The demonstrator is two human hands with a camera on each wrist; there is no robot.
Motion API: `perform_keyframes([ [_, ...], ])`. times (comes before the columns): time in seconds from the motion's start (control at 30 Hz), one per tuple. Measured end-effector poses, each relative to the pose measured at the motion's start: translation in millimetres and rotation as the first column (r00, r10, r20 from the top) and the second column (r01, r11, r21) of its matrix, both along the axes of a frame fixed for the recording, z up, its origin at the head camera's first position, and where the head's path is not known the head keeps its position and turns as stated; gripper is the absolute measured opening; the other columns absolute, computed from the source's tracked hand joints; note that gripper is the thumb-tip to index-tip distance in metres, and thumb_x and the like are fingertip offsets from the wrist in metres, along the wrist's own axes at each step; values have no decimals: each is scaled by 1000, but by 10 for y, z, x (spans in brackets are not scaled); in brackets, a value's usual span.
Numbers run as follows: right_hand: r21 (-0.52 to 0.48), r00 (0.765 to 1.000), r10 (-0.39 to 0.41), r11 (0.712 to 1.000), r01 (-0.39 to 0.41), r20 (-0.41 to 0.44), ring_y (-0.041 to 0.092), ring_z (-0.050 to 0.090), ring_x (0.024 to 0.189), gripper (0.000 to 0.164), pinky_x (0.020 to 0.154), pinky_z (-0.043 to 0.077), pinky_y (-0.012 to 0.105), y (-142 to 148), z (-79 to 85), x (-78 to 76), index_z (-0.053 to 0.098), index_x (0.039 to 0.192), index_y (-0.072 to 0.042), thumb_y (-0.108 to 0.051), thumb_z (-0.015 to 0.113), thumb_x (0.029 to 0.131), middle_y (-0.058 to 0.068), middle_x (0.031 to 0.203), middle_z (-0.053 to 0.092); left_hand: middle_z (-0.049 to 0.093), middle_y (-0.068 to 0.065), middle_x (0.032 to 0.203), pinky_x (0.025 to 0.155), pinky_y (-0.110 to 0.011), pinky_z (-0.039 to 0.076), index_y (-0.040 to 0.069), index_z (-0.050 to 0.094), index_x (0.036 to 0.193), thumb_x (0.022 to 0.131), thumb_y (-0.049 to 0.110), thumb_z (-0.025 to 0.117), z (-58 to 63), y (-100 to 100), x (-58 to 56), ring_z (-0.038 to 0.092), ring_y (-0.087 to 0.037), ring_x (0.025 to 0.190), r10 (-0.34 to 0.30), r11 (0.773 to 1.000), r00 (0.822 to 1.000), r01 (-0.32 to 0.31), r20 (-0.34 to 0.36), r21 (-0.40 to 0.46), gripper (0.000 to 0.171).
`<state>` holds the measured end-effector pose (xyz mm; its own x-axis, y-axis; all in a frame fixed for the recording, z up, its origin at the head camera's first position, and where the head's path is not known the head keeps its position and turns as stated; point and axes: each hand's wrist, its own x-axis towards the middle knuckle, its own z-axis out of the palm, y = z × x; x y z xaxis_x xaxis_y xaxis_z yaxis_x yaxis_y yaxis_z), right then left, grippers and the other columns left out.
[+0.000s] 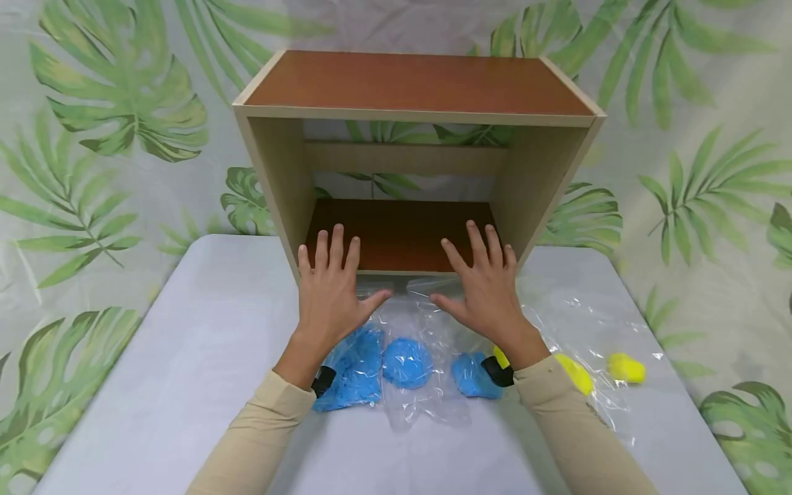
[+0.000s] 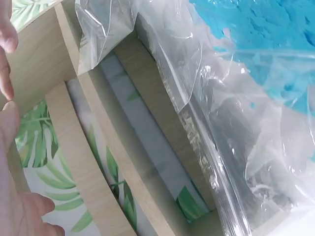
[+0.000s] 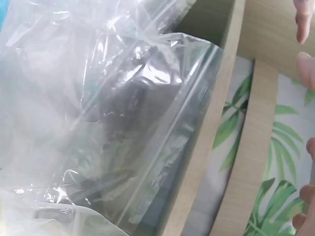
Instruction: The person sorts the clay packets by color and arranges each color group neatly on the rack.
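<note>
Both hands hover with fingers spread before a wooden shelf unit (image 1: 421, 86) with a brown top and an open front. The left hand (image 1: 331, 292) overlaps the unit's lower left front, palm down and holding nothing. At the lower right front, the right hand (image 1: 485, 289) is likewise spread and holds nothing. Below them lie clear plastic bags with blue stuff inside: a flat blue mass (image 1: 359, 368), a round blue lump (image 1: 406, 363) and a smaller blue lump (image 1: 475, 376) by the right wrist. Clear bag plastic (image 2: 197, 93) fills much of the left wrist view, and a bag (image 3: 123, 113) that of the right.
Yellow lumps lie to the right, one (image 1: 574, 373) beside the right sleeve and another (image 1: 626, 368) near the table's right side, with clear plastic around them. A white cloth covers the table (image 1: 155, 385). Behind hangs a leaf-patterned curtain (image 1: 693, 82).
</note>
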<state>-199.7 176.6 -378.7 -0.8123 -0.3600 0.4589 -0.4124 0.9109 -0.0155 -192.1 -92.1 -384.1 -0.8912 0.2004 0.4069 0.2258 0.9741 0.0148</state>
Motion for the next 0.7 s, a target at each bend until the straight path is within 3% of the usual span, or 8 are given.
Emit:
perform_keyframes([
  [0.2, -107, 998, 57, 993, -55, 14, 42, 19, 149, 74, 110, 26, 70, 14, 61, 12, 48, 145, -16, -41, 75, 82, 18, 160, 29, 25, -19, 163, 118, -63, 25, 7, 38, 151, 85, 60, 64, 45, -102, 58, 25, -40, 150, -59, 998, 995, 59, -86, -3, 89],
  [0.4, -237, 985, 149, 958, -164, -82, 38, 44, 135, 45, 110, 39, 60, 133, 85, 41, 66, 123, -6, -19, 77, 82, 18, 139, 57, 40, -19, 156, 116, -61, 31, 5, 48, 143, 84, 46, 73, 122, -282, 135, 35, -39, 145, -148, 988, 974, 152, -173, 8, 76],
  [0.53, -264, 977, 183, 942, -207, -113, 36, 49, 128, 36, 106, 45, 56, 299, 75, 92, 70, 115, -4, -13, 77, 81, 16, 131, 62, 49, -19, 149, 113, -57, 37, 3, 54, 138, 83, 37, 76, 169, -438, 175, 43, -37, 139, -205, 975, 952, 218, -226, 34, 68],
  [0.7, -264, 979, 175, 944, -197, -103, 35, 51, 123, 33, 100, 47, 56, 548, 62, 162, 71, 112, -4, -9, 77, 80, 16, 128, 63, 54, -20, 144, 110, -55, 41, 1, 58, 134, 81, 28, 78, 245, -669, 227, 48, -38, 134, -251, 956, 932, 281, -262, 81, 62],
])
